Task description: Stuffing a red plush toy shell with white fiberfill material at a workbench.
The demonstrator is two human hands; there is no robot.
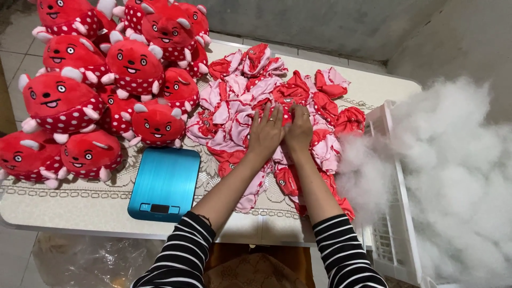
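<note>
Left hand (265,133) and right hand (298,129) side by side, grip flat, fingers spread, pressing on skins (240,106) heaped mid-table (80,205). Stuffed toys (133,64) left, scale (165,184) near, stuffing (453,170) right.

Both hands (281,130) flat — side by side

Wall: bare grey concrete wall (341,21) behind the counter and at the right.
Floor: pale tiles (16,48) at left.
Counter: cream top with rounded corners (384,80), under a lace-patterned cover (69,194).
Light: even and soft.
</note>
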